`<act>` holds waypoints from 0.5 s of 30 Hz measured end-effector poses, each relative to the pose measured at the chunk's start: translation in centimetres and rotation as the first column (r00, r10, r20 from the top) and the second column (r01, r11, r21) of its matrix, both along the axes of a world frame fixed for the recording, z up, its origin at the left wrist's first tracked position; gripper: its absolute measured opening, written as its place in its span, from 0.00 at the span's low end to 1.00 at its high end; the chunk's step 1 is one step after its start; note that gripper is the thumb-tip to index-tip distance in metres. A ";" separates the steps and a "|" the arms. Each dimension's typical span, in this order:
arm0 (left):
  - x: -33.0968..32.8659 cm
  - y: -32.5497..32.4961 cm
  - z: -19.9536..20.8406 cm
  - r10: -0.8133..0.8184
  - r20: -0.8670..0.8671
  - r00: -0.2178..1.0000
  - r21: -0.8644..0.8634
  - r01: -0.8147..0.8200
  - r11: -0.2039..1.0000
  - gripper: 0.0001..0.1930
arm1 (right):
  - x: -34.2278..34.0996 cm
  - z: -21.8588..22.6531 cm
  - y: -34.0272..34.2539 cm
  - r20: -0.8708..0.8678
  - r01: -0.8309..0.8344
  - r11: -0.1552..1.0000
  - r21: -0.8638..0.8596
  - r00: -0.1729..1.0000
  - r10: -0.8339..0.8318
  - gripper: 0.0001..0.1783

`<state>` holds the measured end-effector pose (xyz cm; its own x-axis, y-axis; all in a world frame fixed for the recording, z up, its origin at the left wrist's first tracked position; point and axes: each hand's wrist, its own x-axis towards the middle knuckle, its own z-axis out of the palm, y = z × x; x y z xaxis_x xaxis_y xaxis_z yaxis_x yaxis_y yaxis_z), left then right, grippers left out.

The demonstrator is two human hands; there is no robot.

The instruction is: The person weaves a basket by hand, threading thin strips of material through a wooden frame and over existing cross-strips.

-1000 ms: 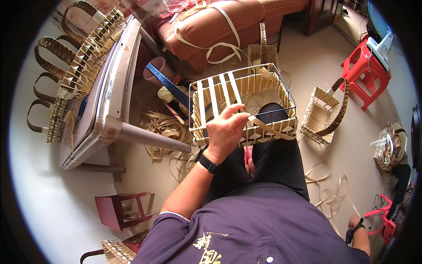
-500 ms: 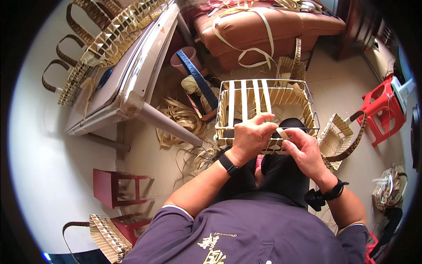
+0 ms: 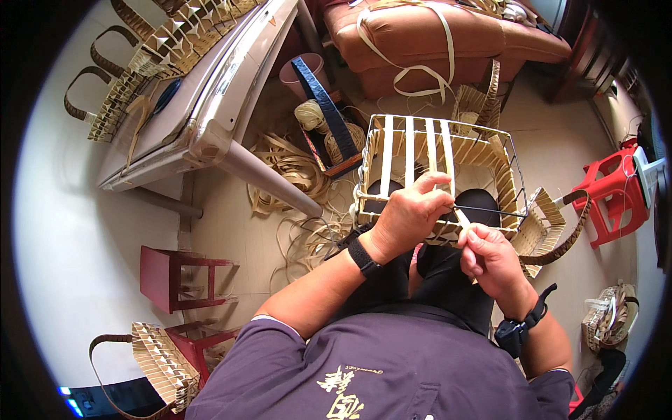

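Note:
A boxy wire-framed basket [image 3: 505,183] rests on my lap, its sides wrapped in pale tan strips. Several flat cream strips [image 3: 409,157] run across its open face from the far rim to the near one. My left hand [image 3: 411,215] pinches the near rim, its fingertips where the last strip meets the wire. Just to its right, my right hand [image 3: 488,253] is closed on the loose end of a flat strip [image 3: 461,218], which slants down from the rim into its fingers. The exact spot under my left fingertips is hidden.
Coiled loose strips [image 3: 283,164] lie on the floor at left, below a table [image 3: 210,119] bearing handled baskets. A blue-handled basket [image 3: 323,105] with twine balls stands ahead. A handled basket [image 3: 542,220] and red stool [image 3: 616,196] are at right, a brown sofa [image 3: 420,42] beyond.
My right hand has moved down and slightly right, drawing the strip's end away from the rim, and its fingers have curled in more. My left hand still pinches the rim.

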<state>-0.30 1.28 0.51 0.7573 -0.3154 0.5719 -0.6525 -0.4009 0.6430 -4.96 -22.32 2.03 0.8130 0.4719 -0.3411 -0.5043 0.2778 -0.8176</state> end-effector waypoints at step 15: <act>-0.1 -0.4 1.4 -0.021 0.040 0.999 0.020 0.020 1.000 0.08 | 1.0 -0.7 -1.5 -0.036 0.100 0.995 0.022 0.994 -0.099 0.12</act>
